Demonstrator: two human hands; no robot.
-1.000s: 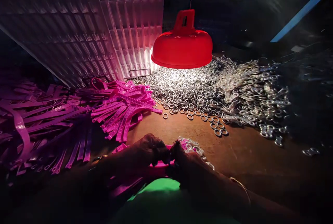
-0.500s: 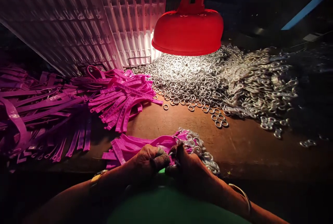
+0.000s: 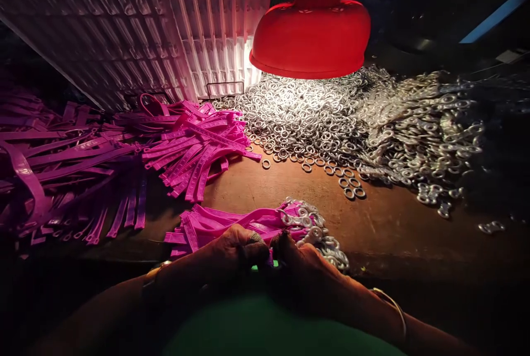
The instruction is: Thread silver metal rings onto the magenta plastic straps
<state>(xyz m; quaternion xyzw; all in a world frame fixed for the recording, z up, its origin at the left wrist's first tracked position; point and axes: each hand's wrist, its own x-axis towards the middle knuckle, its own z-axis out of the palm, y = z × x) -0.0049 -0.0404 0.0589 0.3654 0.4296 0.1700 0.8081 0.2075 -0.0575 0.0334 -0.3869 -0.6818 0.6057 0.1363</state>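
My left hand (image 3: 245,246) and my right hand (image 3: 297,259) meet low in the middle, over the table's front edge. Both are closed, with dark coverings on thumbs and fingers. A sliver of pink shows between them, but whatever they pinch is mostly hidden in shadow. Right behind them lies a bundle of pink straps (image 3: 215,226), its right end fitted with silvery ring-shaped links (image 3: 333,251). Another heap of pink straps (image 3: 194,152) sits farther back on the left. Loose metal rings (image 3: 298,118) are piled beneath the lamp.
A red lamp (image 3: 310,38) hangs low over the ring pile. Behind the straps stands a ribbed translucent panel (image 3: 207,30). More straps (image 3: 62,174) spread across the dark left side. Joined metal links (image 3: 430,118) are heaped at the right of the wooden table (image 3: 248,185).
The hands stay together and closed; a pale bit that showed between the fingers is now hidden. The camera view has shifted slightly, and the lamp appears higher and farther right.
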